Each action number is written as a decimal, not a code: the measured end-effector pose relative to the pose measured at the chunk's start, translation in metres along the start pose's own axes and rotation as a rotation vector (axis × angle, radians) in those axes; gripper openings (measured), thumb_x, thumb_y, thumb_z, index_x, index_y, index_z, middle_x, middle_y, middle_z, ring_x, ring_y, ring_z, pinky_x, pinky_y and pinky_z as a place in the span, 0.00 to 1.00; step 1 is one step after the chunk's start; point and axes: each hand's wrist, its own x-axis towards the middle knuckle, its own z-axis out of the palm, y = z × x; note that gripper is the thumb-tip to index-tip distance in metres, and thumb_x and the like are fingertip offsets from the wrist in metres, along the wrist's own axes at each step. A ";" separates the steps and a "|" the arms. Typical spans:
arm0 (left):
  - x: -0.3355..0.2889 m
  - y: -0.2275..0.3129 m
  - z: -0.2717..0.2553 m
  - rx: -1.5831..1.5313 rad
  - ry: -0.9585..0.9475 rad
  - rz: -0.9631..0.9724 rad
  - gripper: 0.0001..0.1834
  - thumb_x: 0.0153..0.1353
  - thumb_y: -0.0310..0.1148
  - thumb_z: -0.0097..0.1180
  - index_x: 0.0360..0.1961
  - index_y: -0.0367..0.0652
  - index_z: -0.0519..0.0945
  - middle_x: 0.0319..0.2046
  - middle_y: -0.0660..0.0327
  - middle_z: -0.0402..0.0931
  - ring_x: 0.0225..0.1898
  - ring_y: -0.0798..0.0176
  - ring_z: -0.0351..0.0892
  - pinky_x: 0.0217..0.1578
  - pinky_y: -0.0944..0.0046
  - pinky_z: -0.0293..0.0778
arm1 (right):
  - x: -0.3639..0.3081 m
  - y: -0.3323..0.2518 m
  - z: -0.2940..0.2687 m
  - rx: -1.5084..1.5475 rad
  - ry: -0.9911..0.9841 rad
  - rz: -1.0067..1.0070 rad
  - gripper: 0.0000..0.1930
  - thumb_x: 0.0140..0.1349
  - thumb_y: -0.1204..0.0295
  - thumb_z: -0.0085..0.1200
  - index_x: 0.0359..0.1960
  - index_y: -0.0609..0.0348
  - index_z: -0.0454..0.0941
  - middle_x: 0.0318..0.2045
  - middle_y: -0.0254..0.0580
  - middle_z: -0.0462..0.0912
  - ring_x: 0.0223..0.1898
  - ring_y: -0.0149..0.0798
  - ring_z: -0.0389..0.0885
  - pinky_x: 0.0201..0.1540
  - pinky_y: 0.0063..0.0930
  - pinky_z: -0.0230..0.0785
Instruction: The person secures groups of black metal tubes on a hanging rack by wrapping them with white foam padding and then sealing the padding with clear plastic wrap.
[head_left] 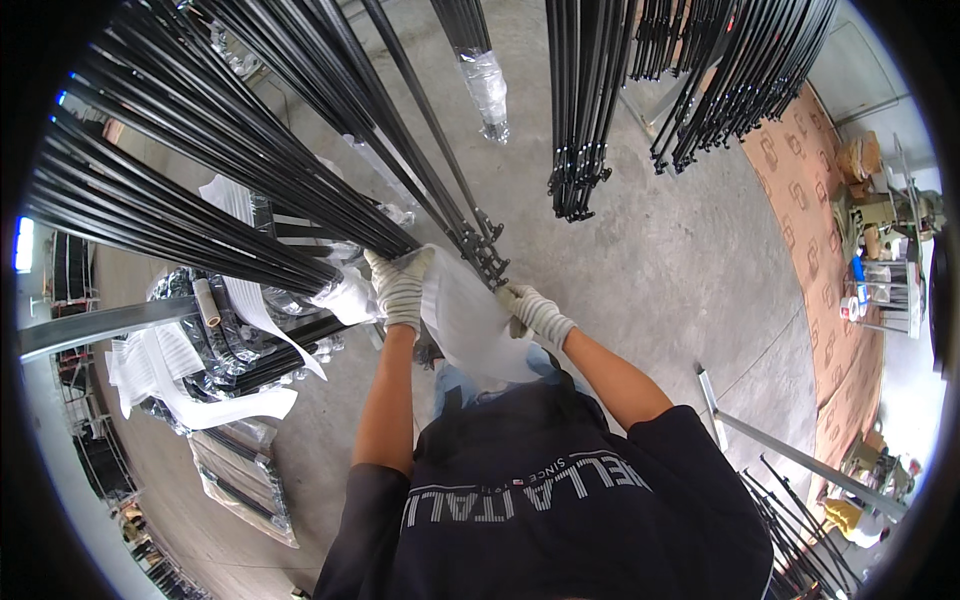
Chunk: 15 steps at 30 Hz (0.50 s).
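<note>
A translucent white foam sheet (pixel 468 318) hangs in front of my body, between my two hands. My left hand (pixel 400 288), in a white striped knit glove, is closed on the sheet's left edge, against the lower end of a bundle of black rods (pixel 330 200). My right hand (pixel 537 312), gloved the same way, has its fingers closed at the sheet's upper right edge. Just above it are the bracketed tips of another group of black rods (pixel 480 250). To the left, a neighbouring rod bundle (pixel 190 225) has its end wrapped in white foam (pixel 348 297).
More black rods hang at top centre (pixel 580 120) and top right (pixel 750 90). One bundle end is wrapped in clear film (pixel 486 90). At left, a metal bar (pixel 110 328) passes wrapped bundles and loose foam strips (pixel 190 385). Another metal rail (pixel 800 455) stands lower right.
</note>
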 end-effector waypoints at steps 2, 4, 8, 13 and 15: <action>-0.003 0.009 0.005 0.014 0.003 -0.002 0.49 0.28 0.39 0.70 0.52 0.36 0.56 0.39 0.55 0.69 0.40 0.59 0.69 0.43 0.65 0.65 | 0.010 0.009 0.004 0.089 0.012 -0.048 0.31 0.53 0.47 0.42 0.49 0.62 0.62 0.14 0.45 0.76 0.13 0.35 0.74 0.15 0.24 0.65; 0.000 0.002 0.009 0.143 0.093 0.032 0.50 0.28 0.40 0.70 0.53 0.36 0.56 0.40 0.54 0.69 0.42 0.57 0.68 0.45 0.64 0.64 | 0.011 0.013 0.007 0.161 0.027 -0.084 0.28 0.52 0.54 0.49 0.48 0.62 0.64 0.13 0.41 0.75 0.13 0.32 0.72 0.15 0.22 0.63; -0.005 0.010 0.021 0.304 0.215 0.037 0.48 0.31 0.41 0.68 0.53 0.36 0.56 0.44 0.52 0.65 0.46 0.56 0.64 0.49 0.63 0.60 | 0.010 0.015 0.001 0.204 0.084 -0.109 0.22 0.51 0.61 0.53 0.44 0.62 0.68 0.15 0.37 0.74 0.12 0.30 0.70 0.15 0.22 0.62; -0.034 0.028 0.039 0.151 0.426 0.183 0.43 0.35 0.39 0.65 0.52 0.38 0.56 0.45 0.55 0.59 0.49 0.57 0.58 0.52 0.62 0.55 | -0.012 -0.009 -0.005 0.105 0.083 -0.072 0.18 0.52 0.64 0.52 0.41 0.63 0.71 0.17 0.36 0.73 0.12 0.29 0.70 0.15 0.22 0.62; -0.046 0.022 0.044 -0.041 0.374 0.101 0.40 0.37 0.37 0.64 0.51 0.39 0.57 0.45 0.57 0.59 0.49 0.59 0.58 0.51 0.62 0.55 | -0.009 -0.006 -0.006 0.073 0.085 -0.091 0.17 0.52 0.64 0.51 0.40 0.63 0.71 0.17 0.35 0.73 0.12 0.29 0.70 0.16 0.22 0.62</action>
